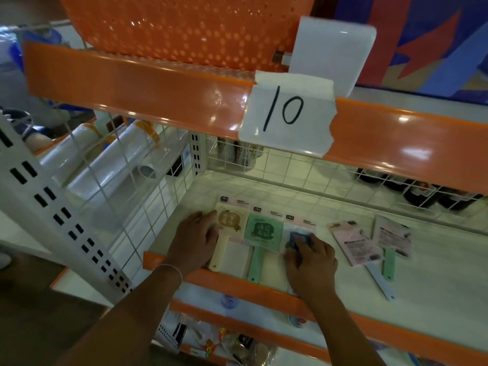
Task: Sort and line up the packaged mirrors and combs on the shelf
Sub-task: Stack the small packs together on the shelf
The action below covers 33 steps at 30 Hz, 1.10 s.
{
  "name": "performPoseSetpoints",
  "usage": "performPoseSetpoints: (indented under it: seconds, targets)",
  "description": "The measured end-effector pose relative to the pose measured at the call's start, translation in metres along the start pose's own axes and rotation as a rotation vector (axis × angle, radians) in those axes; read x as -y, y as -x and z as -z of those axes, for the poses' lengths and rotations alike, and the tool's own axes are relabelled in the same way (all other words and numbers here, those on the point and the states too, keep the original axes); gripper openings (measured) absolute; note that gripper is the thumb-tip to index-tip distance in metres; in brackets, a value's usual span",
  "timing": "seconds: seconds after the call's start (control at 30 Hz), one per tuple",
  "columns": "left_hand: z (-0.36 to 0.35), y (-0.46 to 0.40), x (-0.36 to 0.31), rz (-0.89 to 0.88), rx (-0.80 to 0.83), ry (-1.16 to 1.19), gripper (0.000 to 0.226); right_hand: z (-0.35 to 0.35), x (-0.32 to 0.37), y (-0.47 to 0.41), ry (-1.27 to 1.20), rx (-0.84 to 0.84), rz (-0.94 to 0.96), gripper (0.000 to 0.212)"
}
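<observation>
I'm resting my left hand (196, 240), fingers flat, against the cream mirror (229, 228); right hand (311, 258) pressing the blue mirror (299, 240) near the shelf (435, 291) front lip.

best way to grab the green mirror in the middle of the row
Probably by its handle. The green mirror lies flat with packs tight against both sides of its head, but the handle points toward the shelf's front edge with free space alongside. Come from the front, fingers pinching the handle's sides.

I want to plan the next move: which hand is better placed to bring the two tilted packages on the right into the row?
Right. The right hand lies on the blue mirror, next to the tilted packages; the left hand is at the row's far left end.
</observation>
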<state>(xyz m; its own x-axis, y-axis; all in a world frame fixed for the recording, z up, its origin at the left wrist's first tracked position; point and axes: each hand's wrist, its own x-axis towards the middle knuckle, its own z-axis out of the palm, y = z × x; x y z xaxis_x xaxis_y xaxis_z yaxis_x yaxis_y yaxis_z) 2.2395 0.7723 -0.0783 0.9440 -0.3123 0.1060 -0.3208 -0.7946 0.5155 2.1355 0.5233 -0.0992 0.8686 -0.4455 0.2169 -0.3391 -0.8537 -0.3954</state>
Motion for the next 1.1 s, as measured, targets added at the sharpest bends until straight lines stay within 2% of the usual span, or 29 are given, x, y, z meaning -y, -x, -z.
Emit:
performPoseSetpoints:
  seconds: [0.1, 0.23, 0.33, 0.57, 0.8, 0.9, 1.0, 1.1]
  targets:
    - [-0.001, -0.002, 0.001, -0.008, 0.005, -0.012, 0.068, -0.001, -0.001, -0.001, -0.013, -0.026, 0.023, 0.052]
    - [-0.001, -0.002, 0.003, -0.006, 0.011, -0.012, 0.069, -0.003, -0.002, -0.001, -0.032, -0.034, 0.029, 0.046]
    - [-0.001, -0.002, 0.004, -0.003, 0.006, -0.004, 0.069, -0.004, -0.003, -0.001, -0.045, -0.046, 0.042, 0.054]
    - [-0.002, -0.003, 0.003, 0.009, -0.007, 0.019, 0.058, -0.005, -0.006, -0.004, -0.058, -0.02, 0.055, 0.056]
    - [0.0, -0.002, 0.001, -0.003, -0.006, 0.004, 0.068, -0.006, -0.007, -0.004, -0.053, -0.01, 0.049, 0.058]
    - [-0.001, -0.001, 0.002, -0.013, -0.011, -0.001, 0.061, -0.01, -0.012, -0.008, -0.111, 0.003, 0.018, 0.053]
    - [-0.002, -0.001, 0.004, -0.016, -0.021, 0.034, 0.057, -0.005, -0.019, -0.011, -0.202, -0.06, -0.022, 0.044]
    - [-0.002, -0.001, 0.004, -0.004, -0.025, 0.069, 0.057, 0.007, -0.035, -0.021, -0.176, -0.176, -0.043, 0.047]
